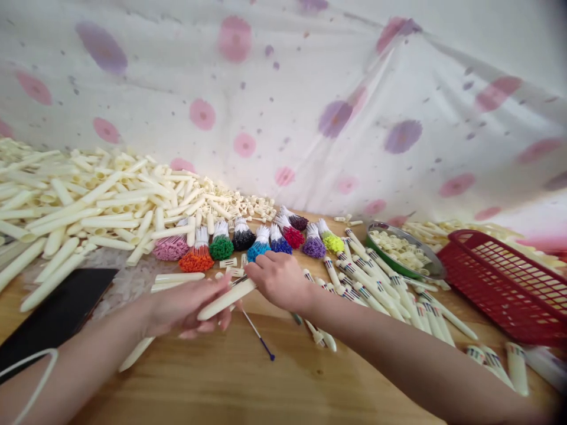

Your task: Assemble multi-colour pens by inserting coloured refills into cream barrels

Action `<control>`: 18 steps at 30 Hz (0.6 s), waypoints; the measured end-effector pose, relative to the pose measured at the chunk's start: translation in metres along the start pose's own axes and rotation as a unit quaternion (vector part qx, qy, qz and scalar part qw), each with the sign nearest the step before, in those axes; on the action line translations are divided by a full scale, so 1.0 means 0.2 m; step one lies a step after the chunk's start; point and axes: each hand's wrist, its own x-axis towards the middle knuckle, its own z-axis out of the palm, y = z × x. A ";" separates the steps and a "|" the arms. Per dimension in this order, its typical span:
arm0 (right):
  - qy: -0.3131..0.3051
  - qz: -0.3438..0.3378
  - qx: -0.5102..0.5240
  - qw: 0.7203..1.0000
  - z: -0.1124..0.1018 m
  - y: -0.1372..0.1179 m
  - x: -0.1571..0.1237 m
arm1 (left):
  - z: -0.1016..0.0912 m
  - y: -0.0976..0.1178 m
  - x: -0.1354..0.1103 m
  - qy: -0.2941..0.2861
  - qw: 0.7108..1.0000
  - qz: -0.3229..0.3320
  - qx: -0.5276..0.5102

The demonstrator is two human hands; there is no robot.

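My left hand (188, 304) is closed around a cream plastic pen barrel (227, 300), tilted with its narrow end toward me. Against the barrel's far end, my right hand (283, 280) has its fingers pinched together; what they grip is mostly hidden. A thin dark rod (238, 281) runs beside the barrel toward those fingers. Below my hands, a thin white pen refill with a blue end (261, 338) slants over the wooden table (212, 383). Beyond my hands stand bundles of refills in several colours, among them orange (196, 258), light blue (258, 250) and purple (313, 247).
Loose cream barrels (106, 203) are heaped at the left, behind a dark flat device (55, 313). Rows of multicolour pens (376, 283) lie at the right. Past them are a green-sided bowl (376, 254) of small cream parts and a red plastic basket (491, 289). A patterned sheet (274, 88) hangs behind.
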 end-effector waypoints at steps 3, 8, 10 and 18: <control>-0.012 0.001 0.013 1.000 0.00 0.00 0.01 | 0.02 -0.03 0.03 0.064 0.991 -0.007 0.116; -0.144 0.007 0.069 0.987 -0.02 0.04 0.05 | 0.13 -0.04 0.06 0.276 0.850 0.093 0.438; -0.158 0.008 0.080 0.984 -0.01 0.04 0.05 | 0.13 -0.03 0.06 0.288 0.822 0.126 0.475; -0.055 0.057 0.068 0.995 0.00 0.05 0.01 | 0.05 -0.04 0.06 0.174 0.938 0.059 0.295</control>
